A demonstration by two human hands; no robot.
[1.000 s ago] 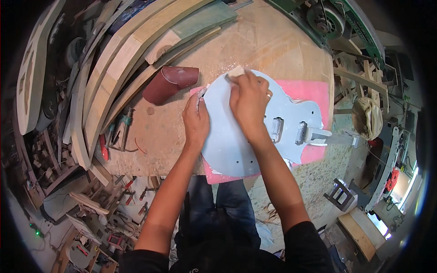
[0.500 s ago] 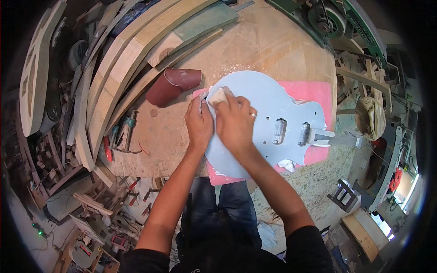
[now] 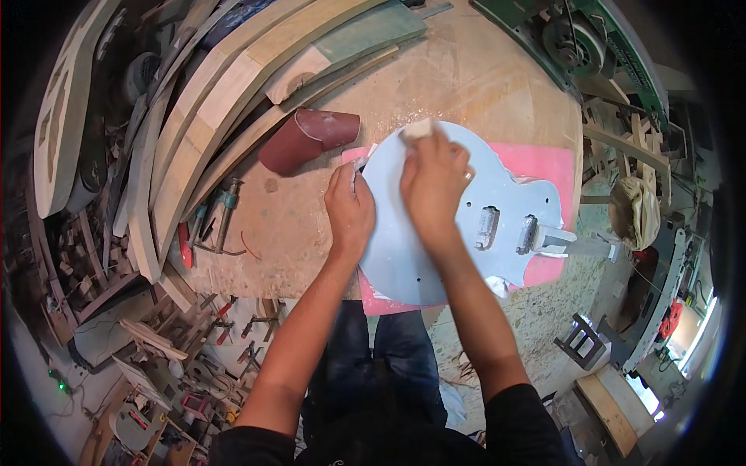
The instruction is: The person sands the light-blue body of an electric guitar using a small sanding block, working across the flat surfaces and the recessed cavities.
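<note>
A pale blue-grey electric guitar body (image 3: 388, 252) lies flat on a pink sheet (image 3: 536, 159) on the workbench. It has two pickup cut-outs and several small holes, and its neck points right. My right hand (image 3: 437, 182) is closed on a small cream-coloured sanding block (image 3: 418, 129), at the far edge of the body. Some motion blur softens the fingers and block. My left hand (image 3: 350, 206) grips the body's left edge, its fingertips dusted white. Part of the body is hidden under my right forearm.
A brown-red sheet of sandpaper (image 3: 291, 147), rolled up, lies left of the body. Curved timber pieces (image 3: 225, 85) fill the bench's left side, with a clamp (image 3: 227, 213) near them. A green machine (image 3: 575, 46) stands at the far right.
My right hand has moved the sanding block away from me and to the right, up to the far edge. The left hand keeps its place on the body's edge.
</note>
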